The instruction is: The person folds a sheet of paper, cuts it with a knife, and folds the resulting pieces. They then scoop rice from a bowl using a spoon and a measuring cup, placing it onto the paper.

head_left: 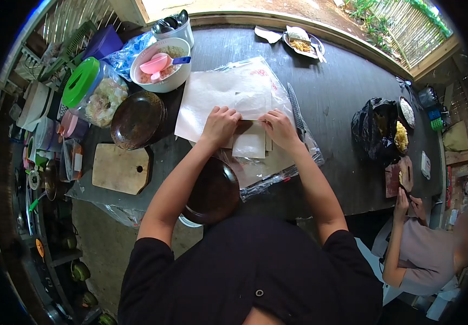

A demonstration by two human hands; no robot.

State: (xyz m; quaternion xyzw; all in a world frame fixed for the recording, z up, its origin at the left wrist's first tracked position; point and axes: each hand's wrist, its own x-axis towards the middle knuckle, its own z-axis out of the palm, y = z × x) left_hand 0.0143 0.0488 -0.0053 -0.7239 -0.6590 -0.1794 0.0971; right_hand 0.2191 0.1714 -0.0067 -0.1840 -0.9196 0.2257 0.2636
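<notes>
In a room partly walled with bamboo, a dark table (347, 179) is partly covered by large white paper (204, 97), with red print (258, 72) too small to be read, above which a small, plain, pale sheet (252, 105) is held at its near edge by the narrowed fingers of the left hand (223, 122) and right hand (278, 128).

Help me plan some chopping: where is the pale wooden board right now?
In the head view, the pale wooden board lies on the dark table at the person's left, just below the brown round dish beside the green-lidded jar.
</notes>
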